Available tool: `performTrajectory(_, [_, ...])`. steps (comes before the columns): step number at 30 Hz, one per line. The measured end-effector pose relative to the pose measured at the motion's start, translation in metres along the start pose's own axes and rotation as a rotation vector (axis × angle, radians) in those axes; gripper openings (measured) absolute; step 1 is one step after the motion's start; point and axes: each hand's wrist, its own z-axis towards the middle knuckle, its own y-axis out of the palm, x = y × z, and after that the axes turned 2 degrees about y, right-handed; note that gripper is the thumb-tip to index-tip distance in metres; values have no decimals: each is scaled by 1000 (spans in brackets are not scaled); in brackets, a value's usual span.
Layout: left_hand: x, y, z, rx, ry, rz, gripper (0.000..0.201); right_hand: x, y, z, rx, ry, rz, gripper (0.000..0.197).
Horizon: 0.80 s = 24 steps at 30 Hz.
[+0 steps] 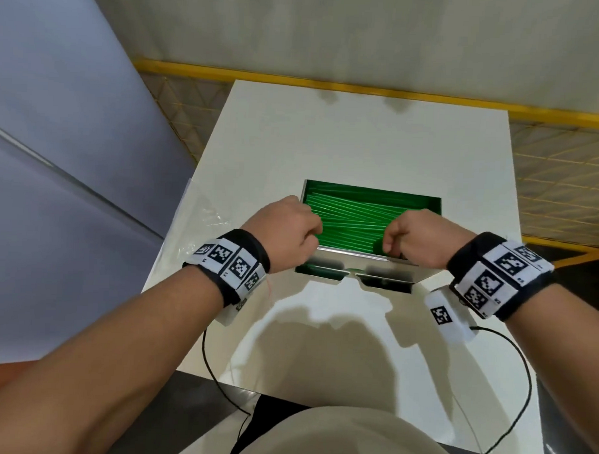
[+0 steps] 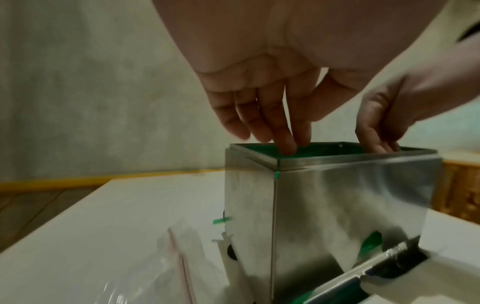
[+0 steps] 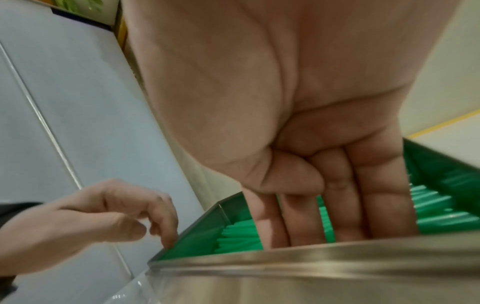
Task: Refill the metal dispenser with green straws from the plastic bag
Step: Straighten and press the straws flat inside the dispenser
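Observation:
The metal dispenser [image 1: 351, 253] stands open-topped mid-table, packed with green straws [image 1: 356, 215] lying crosswise. My left hand [image 1: 311, 234] hovers at its left end; the left wrist view shows that hand [image 2: 275, 135] with fingers pointing down, tips dipping inside the rim of the dispenser [image 2: 337, 195]. My right hand [image 1: 392, 245] is over the right half. In the right wrist view the right hand [image 3: 324, 222] has straight fingers resting on the straws [image 3: 441, 209] behind the near rim of the dispenser [image 3: 311, 263]. Neither hand holds anything. The clear plastic bag [image 1: 196, 216] lies flat left of the dispenser.
The white table [image 1: 362, 144] has bare surface behind and in front of the dispenser. A straw end [image 2: 222, 220] pokes from the dispenser's side near the bag [image 2: 176, 257]. Black cables [image 1: 211, 369] hang from both wrists. A yellow-framed mesh fence [image 1: 565, 161] runs behind.

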Motion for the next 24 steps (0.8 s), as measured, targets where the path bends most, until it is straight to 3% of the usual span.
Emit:
performTrajectory(3, [14, -1, 11, -94, 55, 77, 40, 5, 4, -4, -121, 54, -118, 30])
performTrajectory(7, [22, 4, 24, -315, -25, 16, 43, 1, 12, 5, -132, 134, -188, 26])
performTrajectory(10, [21, 8, 32, -330, -39, 9, 43, 0, 12, 11, -160, 164, -147, 29])
performTrajectory(13, [20, 9, 39, -264, -36, -25, 33, 1, 6, 10, -52, 94, -140, 30])
performTrajectory(16, [19, 9, 53, -262, -52, -27, 42, -1, 3, 12, 207, -16, -165, 29])
performTrajectory(18, [20, 9, 62, -351, -92, 5, 51, -2, 6, 16, 155, 8, -242, 34])
performTrajectory(21, [24, 9, 68, -578, -125, 103, 53, -3, 12, 17, -45, 67, -397, 38])
performTrajectory(24, [24, 12, 68, -566, -134, 104, 38, -1, 6, 15, -14, 63, -334, 47])
